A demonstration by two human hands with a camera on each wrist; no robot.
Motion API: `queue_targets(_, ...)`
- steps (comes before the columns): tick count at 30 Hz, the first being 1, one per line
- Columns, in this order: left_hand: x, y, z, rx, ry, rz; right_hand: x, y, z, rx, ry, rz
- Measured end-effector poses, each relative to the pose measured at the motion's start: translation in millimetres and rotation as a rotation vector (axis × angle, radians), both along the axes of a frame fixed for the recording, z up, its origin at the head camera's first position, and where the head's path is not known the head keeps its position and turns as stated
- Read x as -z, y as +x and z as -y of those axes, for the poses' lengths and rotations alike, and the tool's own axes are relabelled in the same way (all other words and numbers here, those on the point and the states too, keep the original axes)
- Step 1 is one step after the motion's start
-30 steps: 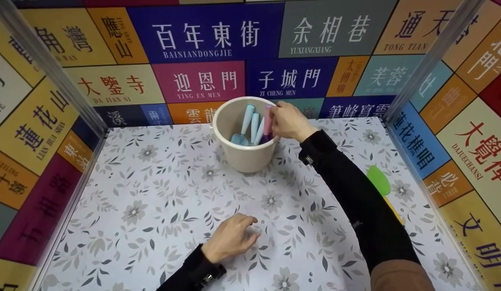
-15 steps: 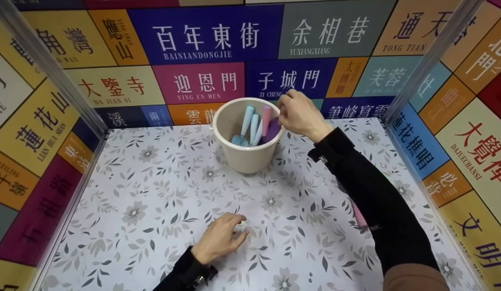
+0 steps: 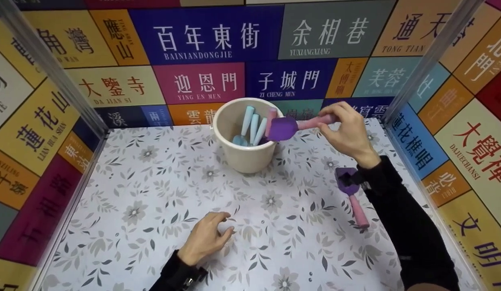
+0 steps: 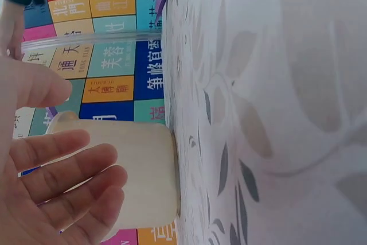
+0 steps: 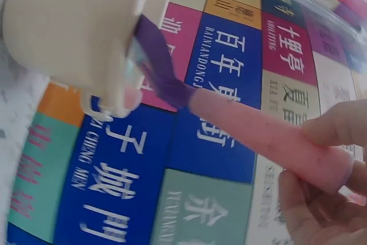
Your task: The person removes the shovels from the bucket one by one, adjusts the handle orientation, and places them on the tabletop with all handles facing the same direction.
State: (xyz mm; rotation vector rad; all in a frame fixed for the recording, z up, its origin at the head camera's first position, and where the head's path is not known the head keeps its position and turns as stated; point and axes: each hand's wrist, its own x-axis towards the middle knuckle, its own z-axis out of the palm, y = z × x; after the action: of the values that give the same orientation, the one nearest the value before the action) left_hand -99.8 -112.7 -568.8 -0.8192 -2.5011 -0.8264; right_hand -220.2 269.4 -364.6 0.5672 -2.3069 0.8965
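Note:
My right hand (image 3: 347, 129) pinches the end of the pink handle of a toy shovel (image 3: 284, 128), whose purple blade points left over the right rim of a cream bucket (image 3: 246, 158). In the right wrist view the thumb and fingers wrap the handle end of the shovel (image 5: 252, 127). Inside the bucket stand several light-blue handles (image 3: 248, 121) and a pink handle (image 3: 271, 117); their lower parts are mostly hidden. My left hand (image 3: 206, 236) hovers low over the near part of the table, fingers loosely bent, holding nothing.
Another purple toy shovel with a pink handle (image 3: 358, 212) lies on the floral tablecloth (image 3: 161, 194), partly hidden by the right cuff. Sign-printed panels (image 3: 206, 36) enclose the back and sides, with clear corner posts (image 3: 420, 68).
My right hand has drawn the purple-and-pink shovel up out of the bucket and moved right. The shovel on the table has come into view. My left hand has shifted left and nearer.

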Motion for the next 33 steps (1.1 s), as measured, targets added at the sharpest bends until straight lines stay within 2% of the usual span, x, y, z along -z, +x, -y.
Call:
queue_targets(3, 1.5, 0.4, 2, -0.013, 0.011, -0.025, 21.2, 12.7, -16, -0.02, -0.134, -0.017)
queue_targets(8, 3.5, -1.2, 3, -0.014, 0.044, -0.071, 58.2, 34.5, -34, -0.107, -0.389, 0.0)
queue_targets(11, 4.7, -2.2, 3, -0.008, 0.07, -0.081, 80.6, 47.1, -40, -0.148, -0.482, -0.005)
queue_targets(16, 4.7, -3.3, 1, 0.012, 0.125, -0.054, 116.8, 65.3, -48, -0.168, -0.5, -0.016)
queue_targets(21, 4.1, -6.3, -2, 0.024, 0.198, -0.011, 142.9, 80.3, -51, -0.159, -0.51, 0.031)
queue_targets(25, 3.5, -12.4, -7, 0.016, 0.262, 0.0, 151.9, 84.7, -47, -0.175, -0.532, 0.057)
queue_targets(30, 2.6, -23.7, -18, -0.006, 0.343, -0.01, 154.7, 83.8, -37, -0.234, -0.536, 0.044)
queue_targets(33, -2.4, -29.5, -28, -0.028, 0.401, 0.049, 155.4, 82.9, -28, -0.291, -0.557, 0.037)
